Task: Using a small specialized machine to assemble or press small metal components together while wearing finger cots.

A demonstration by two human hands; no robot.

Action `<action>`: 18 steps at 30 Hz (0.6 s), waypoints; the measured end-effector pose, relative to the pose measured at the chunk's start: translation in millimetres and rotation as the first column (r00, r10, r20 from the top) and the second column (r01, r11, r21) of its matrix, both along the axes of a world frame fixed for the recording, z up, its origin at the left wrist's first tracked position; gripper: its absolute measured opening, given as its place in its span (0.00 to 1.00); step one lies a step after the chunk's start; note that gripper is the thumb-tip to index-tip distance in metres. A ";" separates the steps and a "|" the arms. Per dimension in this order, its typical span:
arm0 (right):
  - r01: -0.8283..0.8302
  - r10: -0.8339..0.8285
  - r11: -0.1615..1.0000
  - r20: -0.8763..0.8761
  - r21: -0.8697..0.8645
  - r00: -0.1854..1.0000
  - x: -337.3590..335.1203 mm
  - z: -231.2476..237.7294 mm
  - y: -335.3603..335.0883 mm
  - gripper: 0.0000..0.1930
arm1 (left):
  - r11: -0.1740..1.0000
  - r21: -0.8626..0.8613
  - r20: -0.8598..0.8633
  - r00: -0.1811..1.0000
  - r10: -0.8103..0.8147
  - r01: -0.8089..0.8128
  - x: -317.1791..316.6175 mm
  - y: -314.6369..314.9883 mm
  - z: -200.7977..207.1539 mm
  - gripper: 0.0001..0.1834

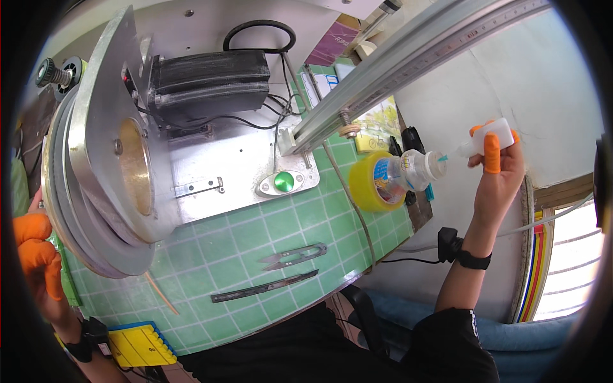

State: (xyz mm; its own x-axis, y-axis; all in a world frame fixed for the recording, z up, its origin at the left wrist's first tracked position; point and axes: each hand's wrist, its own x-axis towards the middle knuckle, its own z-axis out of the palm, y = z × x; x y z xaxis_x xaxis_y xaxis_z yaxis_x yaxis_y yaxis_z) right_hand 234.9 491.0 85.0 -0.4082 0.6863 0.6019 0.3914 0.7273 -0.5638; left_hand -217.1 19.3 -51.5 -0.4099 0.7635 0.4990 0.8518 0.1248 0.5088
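Note:
My right hand (498, 163), raised at the right with orange finger cots on, is closed around a small white squeeze bottle (497, 136). The nozzle of that bottle points left toward the top of a clear plastic bottle (415, 171). Between the two bottles shows a small teal tip; I cannot tell which one it belongs to. A yellow ring like a tape roll (359, 182) surrounds the clear bottle's lower part. At the far left edge my left hand (39, 255), also in orange finger cots, has its fingers curled beside the large grey discs (70, 210). What those fingers hold is hidden.
The discs belong to a metal machine with a black motor (211, 83) and a green button (284, 182). A ruled metal rail (408, 70) slants overhead. Thread snips (297, 256) and a dark flat strip (265, 287) lie on the green tiled tabletop (223, 252). A yellow case (140, 345) sits lower left.

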 end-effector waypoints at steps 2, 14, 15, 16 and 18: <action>-0.039 0.039 0.999 -0.016 -0.015 0.999 -7.5 -9.6 -6.1 0.16 | 0.999 0.027 -0.061 0.997 -0.041 0.043 12.4 27.9 23.6 0.04; 0.053 -0.028 0.975 0.120 -0.214 0.992 94.3 -57.4 38.1 0.19 | 0.894 0.344 0.013 0.951 -0.308 0.285 41.9 100.5 57.1 0.09; 0.073 -0.045 0.980 0.151 -0.187 0.987 102.5 -52.6 55.7 0.19 | 0.873 0.394 0.032 0.945 -0.327 0.288 43.0 97.0 59.0 0.10; 0.053 -0.041 0.987 0.077 -0.153 0.996 92.1 -35.4 57.3 0.19 | 0.888 0.378 0.015 0.958 -0.287 0.260 42.3 91.5 58.9 0.10; 0.036 -0.036 0.994 0.001 -0.099 0.999 70.8 6.9 54.9 0.20 | 0.892 0.369 0.123 0.938 -0.324 0.260 46.5 87.8 59.0 0.11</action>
